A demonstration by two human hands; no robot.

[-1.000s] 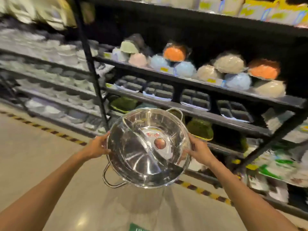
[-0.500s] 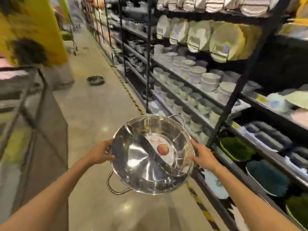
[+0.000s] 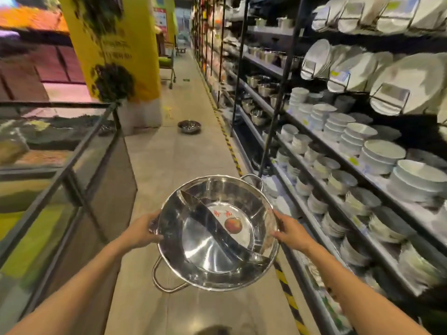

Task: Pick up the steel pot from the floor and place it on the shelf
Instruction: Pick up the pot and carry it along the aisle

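Observation:
A shiny steel pot (image 3: 212, 252) with a curved divider, two loop handles and a round fruit sticker inside is held in the air in front of me, tilted so its inside faces me. My left hand (image 3: 140, 232) grips its left rim and my right hand (image 3: 290, 229) grips its right rim. The black metal shelf (image 3: 321, 175) runs along the right side of the aisle, loaded with white bowls and plates. Farther down, steel pots (image 3: 262, 89) stand on its levels.
A second steel pot (image 3: 189, 126) lies on the tiled floor farther down the aisle. A glass-sided display case (image 3: 72, 165) borders the left. A yellow pillar (image 3: 116, 52) stands behind it. Black-and-yellow tape (image 3: 227, 141) marks the floor along the shelf. A trolley (image 3: 168, 68) stands far off.
My view has swung left from facing the shelf to looking down the aisle. The pot stays held in both hands at the same height.

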